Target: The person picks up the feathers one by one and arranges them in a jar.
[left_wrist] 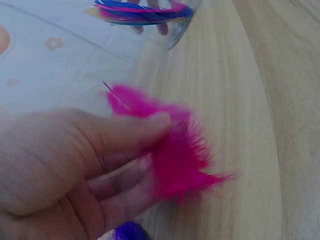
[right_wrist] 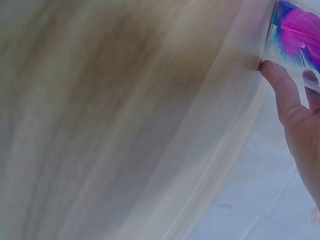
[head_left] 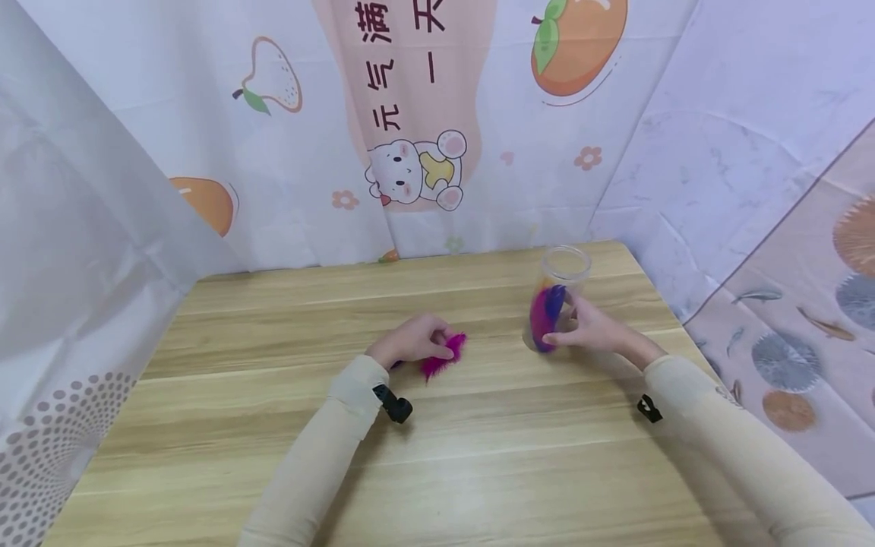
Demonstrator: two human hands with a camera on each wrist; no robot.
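A bright magenta feather (left_wrist: 177,165) is pinched between the thumb and fingers of my left hand (head_left: 413,339), low over the middle of the table. Under that hand a purple feather (left_wrist: 129,231) shows, mostly hidden by the palm and fingers. My right hand (head_left: 595,328) grips a clear cylindrical jar (head_left: 566,277) around its lower side. The jar stands upright with its round rim on top. Inside it, pink and blue feathers (head_left: 547,315) show through the wall, with a bit of yellow near the top.
The wood-grain table (head_left: 478,456) ends at a printed curtain (head_left: 294,175) behind. More cloth hangs on both sides, with the right one (head_left: 807,319) close to the table's edge. A black strap mount (head_left: 393,404) sticks out from the left wrist.
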